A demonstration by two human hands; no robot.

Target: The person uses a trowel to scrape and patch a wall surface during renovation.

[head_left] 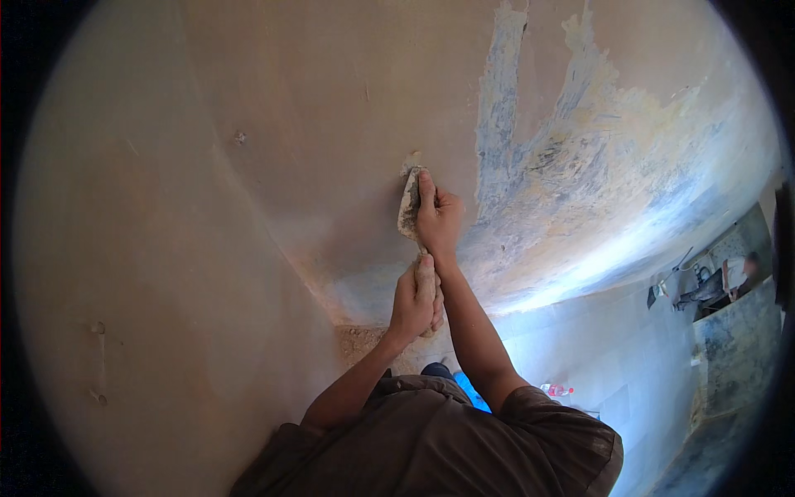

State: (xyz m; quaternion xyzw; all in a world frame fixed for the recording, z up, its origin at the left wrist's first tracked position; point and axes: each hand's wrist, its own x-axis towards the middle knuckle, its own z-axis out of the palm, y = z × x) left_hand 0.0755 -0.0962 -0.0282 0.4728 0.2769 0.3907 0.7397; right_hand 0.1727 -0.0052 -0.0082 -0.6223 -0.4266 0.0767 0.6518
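Note:
My left hand [412, 304] is wrapped round the handle of a small pointed trowel, which is held upright in front of the wall. Grey-white plaster smears cover the trowel's blade [409, 207]. Just above, my right hand [440, 217] grips the blade's right edge, its thumb lying along the blade near the upper end and its other fingers curled. The blade's top meets a small pale patch of filler [411, 159] on the brown plaster wall [331, 124]. Whether the blade touches the wall along its whole length I cannot tell.
Rough grey and whitish streaks [571, 157] mark the wall to the right. Left of me, another wall [182, 273] meets it at a corner. A bottle with red parts [556, 389] and a blue object [474, 392] lie below. At far right another person [735, 273] is visible.

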